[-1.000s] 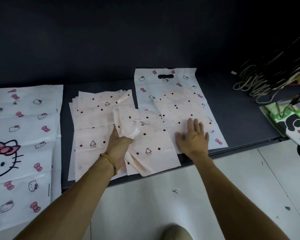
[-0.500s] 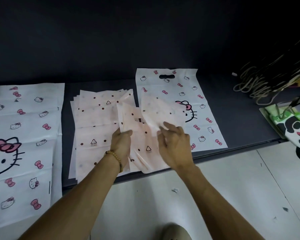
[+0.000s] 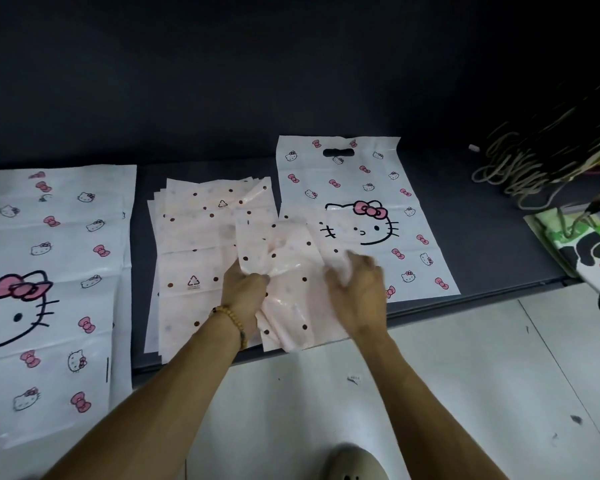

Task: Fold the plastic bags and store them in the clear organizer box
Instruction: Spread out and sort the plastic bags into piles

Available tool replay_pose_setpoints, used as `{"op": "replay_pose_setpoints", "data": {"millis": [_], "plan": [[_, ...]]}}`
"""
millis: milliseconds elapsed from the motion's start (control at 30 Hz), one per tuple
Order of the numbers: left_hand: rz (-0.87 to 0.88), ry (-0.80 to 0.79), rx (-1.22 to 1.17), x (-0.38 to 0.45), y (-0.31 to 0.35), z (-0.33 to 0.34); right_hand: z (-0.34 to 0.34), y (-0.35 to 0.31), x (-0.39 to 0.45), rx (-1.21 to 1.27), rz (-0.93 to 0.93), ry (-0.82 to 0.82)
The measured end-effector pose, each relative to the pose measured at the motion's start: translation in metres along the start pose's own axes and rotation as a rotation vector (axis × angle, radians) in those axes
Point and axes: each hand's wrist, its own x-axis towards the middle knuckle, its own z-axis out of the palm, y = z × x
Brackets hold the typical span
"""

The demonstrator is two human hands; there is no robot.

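A pale pink dotted plastic bag [image 3: 291, 289] lies crumpled at the front edge of the dark low platform [image 3: 482, 244]. My left hand [image 3: 245, 289] grips its left side, fingers curled into the plastic. My right hand [image 3: 357, 289] holds the bag's right part, which is pulled over toward the left; this hand is blurred. Under and left of it lies a fanned stack of the same dotted bags [image 3: 194, 244]. A white cat-print bag [image 3: 361, 188] lies flat to the right, partly under the held bag. No clear organizer box is in view.
Large white cat-print bags [image 3: 49, 289] cover the platform's left part. Rope-handled bags [image 3: 534, 168] and a panda-print bag [image 3: 596, 265] sit at the right. White tiled floor [image 3: 465, 393] lies in front, and a shoe tip [image 3: 354, 465] shows at the bottom.
My right hand left the flat bag, took its right part and drew it left and toward me. The cat face on the white bag came into view. My left hand kept its grip.
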Motion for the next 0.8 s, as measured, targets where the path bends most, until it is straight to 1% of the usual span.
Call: {"op": "replay_pose_setpoints", "data": {"millis": [33, 67, 100, 167, 200, 333, 367, 433, 500, 600, 667, 700, 733, 767, 800], "plan": [[-0.005, -0.015, -0.014, 0.000, -0.001, -0.003, -0.003, 0.008, 0.011, -0.035, 0.145, 0.041], [-0.016, -0.037, -0.028, 0.001, -0.001, -0.007, -0.006, 0.013, 0.021, -0.081, 0.253, 0.036], [-0.025, -0.057, -0.028, 0.001, -0.002, -0.011, -0.006, 0.016, 0.029, -0.140, 0.313, 0.004], [-0.026, -0.110, -0.015, 0.002, -0.003, -0.019, 0.001, 0.018, 0.037, -0.250, 0.332, -0.070], [-0.027, -0.138, -0.010, 0.003, -0.003, -0.022, 0.004, 0.018, 0.040, -0.264, 0.327, -0.091], [-0.005, -0.170, 0.002, 0.005, -0.001, -0.031, 0.006, 0.021, 0.053, -0.167, 0.393, -0.149], [-0.003, -0.161, -0.003, 0.005, 0.000, -0.032, 0.006, 0.022, 0.054, -0.170, 0.387, -0.132], [0.001, -0.142, -0.010, 0.006, 0.000, -0.033, 0.005, 0.026, 0.053, -0.171, 0.332, -0.049], [0.010, -0.142, -0.001, 0.006, 0.001, -0.034, 0.000, 0.027, 0.047, -0.052, 0.269, 0.035], [0.017, -0.137, -0.020, 0.005, 0.002, -0.033, -0.019, 0.024, 0.041, 0.250, 0.197, 0.180], [0.017, -0.126, -0.036, 0.003, 0.003, -0.031, -0.039, 0.019, 0.039, 0.467, 0.202, 0.231], [0.019, -0.128, -0.038, 0.002, 0.004, -0.031, -0.050, 0.018, 0.038, 0.600, 0.236, 0.235], [0.022, -0.131, -0.038, 0.000, 0.005, -0.030, -0.060, 0.019, 0.035, 0.753, 0.292, 0.194], [0.022, -0.136, -0.043, -0.002, 0.006, -0.029, -0.069, 0.021, 0.033, 0.909, 0.342, 0.112], [0.016, -0.142, -0.054, -0.003, 0.007, -0.029, -0.075, 0.021, 0.030, 1.025, 0.372, -0.004]]}}
